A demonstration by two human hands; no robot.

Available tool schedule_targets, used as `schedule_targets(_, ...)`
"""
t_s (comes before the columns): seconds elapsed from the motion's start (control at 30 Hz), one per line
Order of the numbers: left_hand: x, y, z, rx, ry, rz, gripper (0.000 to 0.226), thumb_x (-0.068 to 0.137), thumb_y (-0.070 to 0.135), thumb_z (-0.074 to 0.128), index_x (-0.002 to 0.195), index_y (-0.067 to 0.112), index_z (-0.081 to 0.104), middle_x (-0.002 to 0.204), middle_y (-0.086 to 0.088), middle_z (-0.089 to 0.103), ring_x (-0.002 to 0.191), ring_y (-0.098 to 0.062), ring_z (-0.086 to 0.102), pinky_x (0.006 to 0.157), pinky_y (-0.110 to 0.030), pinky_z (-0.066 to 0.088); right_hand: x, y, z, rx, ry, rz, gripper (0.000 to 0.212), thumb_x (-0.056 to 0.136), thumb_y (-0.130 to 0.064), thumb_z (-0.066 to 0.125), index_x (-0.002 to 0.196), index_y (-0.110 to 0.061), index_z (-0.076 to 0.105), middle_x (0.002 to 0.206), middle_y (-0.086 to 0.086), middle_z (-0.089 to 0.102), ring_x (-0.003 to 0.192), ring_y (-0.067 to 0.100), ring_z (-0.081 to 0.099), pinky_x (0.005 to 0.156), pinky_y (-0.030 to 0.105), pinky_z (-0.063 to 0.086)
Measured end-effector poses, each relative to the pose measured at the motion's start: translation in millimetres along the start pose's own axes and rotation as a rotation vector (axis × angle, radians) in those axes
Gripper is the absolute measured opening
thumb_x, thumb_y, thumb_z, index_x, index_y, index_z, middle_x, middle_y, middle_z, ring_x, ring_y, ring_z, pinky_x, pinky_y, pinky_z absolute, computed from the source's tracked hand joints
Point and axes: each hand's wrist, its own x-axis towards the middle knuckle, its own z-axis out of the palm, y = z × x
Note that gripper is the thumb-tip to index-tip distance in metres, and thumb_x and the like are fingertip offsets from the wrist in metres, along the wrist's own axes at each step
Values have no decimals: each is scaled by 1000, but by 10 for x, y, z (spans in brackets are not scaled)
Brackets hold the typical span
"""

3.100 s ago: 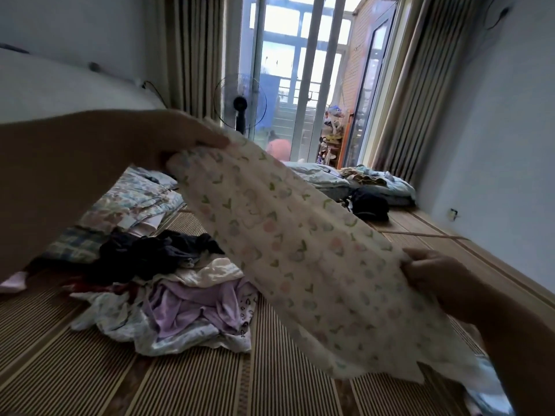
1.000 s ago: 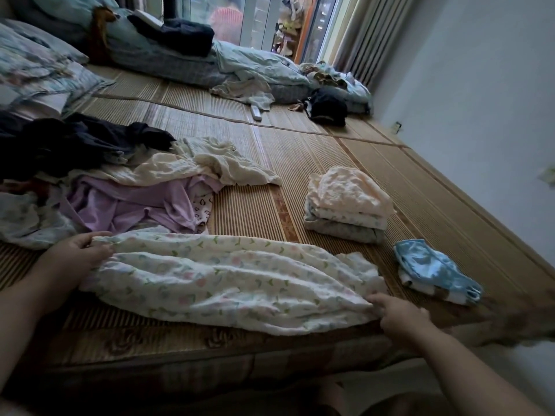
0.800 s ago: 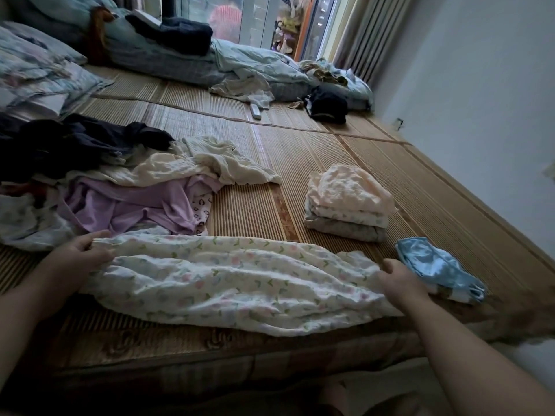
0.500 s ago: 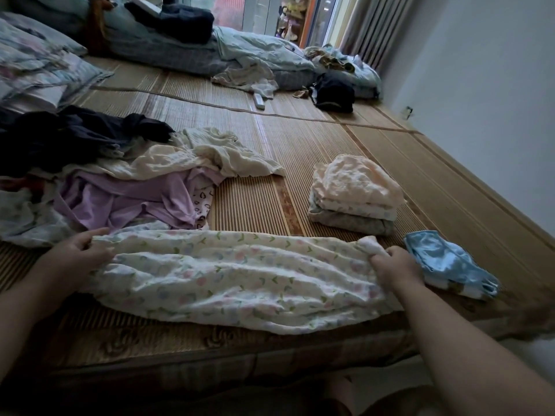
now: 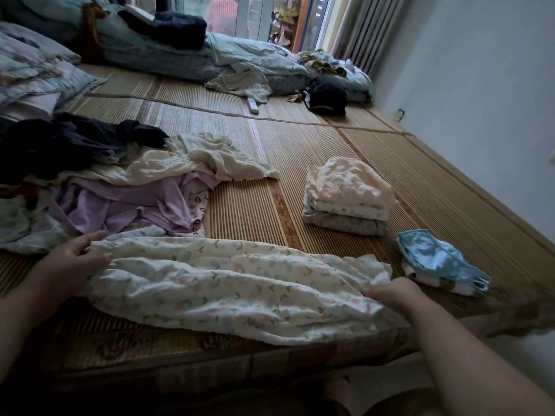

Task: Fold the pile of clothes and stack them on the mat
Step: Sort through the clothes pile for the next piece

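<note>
A folded stack (image 5: 345, 199) sits centre right on the mat (image 5: 390, 139), while a large pile (image 5: 120, 187) at left is not yet folded. The left hand (image 5: 72, 259) and right hand (image 5: 393, 292) pinch the ends of the floral garment (image 5: 234, 283), which looks only partly folded.

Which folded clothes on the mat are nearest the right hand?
The blue folded piece, just beside the right hand gripping the floral garment; the peach-topped stack sits farther back.

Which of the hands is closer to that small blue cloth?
Right. The right hand lies just beside the blue cloth; the left hand is across the flowered garment.
</note>
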Motion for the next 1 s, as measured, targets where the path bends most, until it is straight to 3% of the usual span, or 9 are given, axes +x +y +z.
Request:
schedule_targets(0.1,-32,27,3,-27,-26,9,50,91,-4,51,136,17,47,93,-16,60,75,-22,61,73,-34,48,-32,-146,-65,-285,118,-130,44,82,-41,59,111,-8,61,117,13,63,97,27,57,76,30,43)
schedule_targets(0.33,-226,209,228,-20,-130,69,82,62,18,71,139,22,46,117,-20,60,101,-27,62,93,-38,47,-565,-724,-551,-240,391,-390,28,85,-22,54,109,-8,55,113,18,59,95,32,51,80,35,39)
schedule_targets(0.43,-268,229,290,66,-127,122,78,64,16,75,137,15,48,89,-9,61,74,-16,54,62,-10,45,-960,-1046,-392,-261,321,-590,40,84,-24,60,120,-8,52,107,13,58,89,24,50,79,33,44)
schedule_targets(0.5,-267,213,304,76,-134,132,72,71,13,76,137,13,49,91,-8,61,71,-12,52,57,-10,44,-1191,-1210,-123,-187,113,-656,44,86,-23,62,126,-13,49,101,6,57,88,20,59,78,38,54)
schedule_targets(0.6,-290,186,272,52,-132,127,77,59,27,65,134,18,51,104,-13,62,82,-10,58,74,-24,45,-1454,-1316,423,-166,-235,-626,48,85,-33,68,127,-20,50,105,5,60,85,17,64,66,28,56)
schedule_targets(0.73,-300,144,244,106,-129,122,73,59,32,64,131,25,53,96,-9,65,89,-23,62,88,-37,47,-1412,-1265,880,-388,-359,-627,62,87,-59,52,136,-22,48,130,7,57,111,22,56,91,37,48)
schedule_targets(0.83,-307,144,227,97,-121,120,71,51,42,68,120,36,53,97,-12,66,89,-27,64,89,-41,49,-1249,-1221,791,-292,-143,-689,44,95,-43,47,129,-16,53,126,11,59,105,24,58,94,41,48)
schedule_targets(0.93,-360,204,268,57,-124,118,68,56,32,65,123,31,52,87,-7,62,82,-21,58,75,-33,46,-993,-1045,619,47,202,-383,48,89,-42,56,128,-15,50,126,15,53,99,25,53,78,34,43)
schedule_targets(1.0,-364,244,285,45,-135,110,67,58,29,62,124,29,51,79,-1,57,76,-20,55,67,-29,43,-864,-879,604,-4,129,-151,66,75,-48,69,126,-10,53,127,16,52,104,29,54,80,31,43)
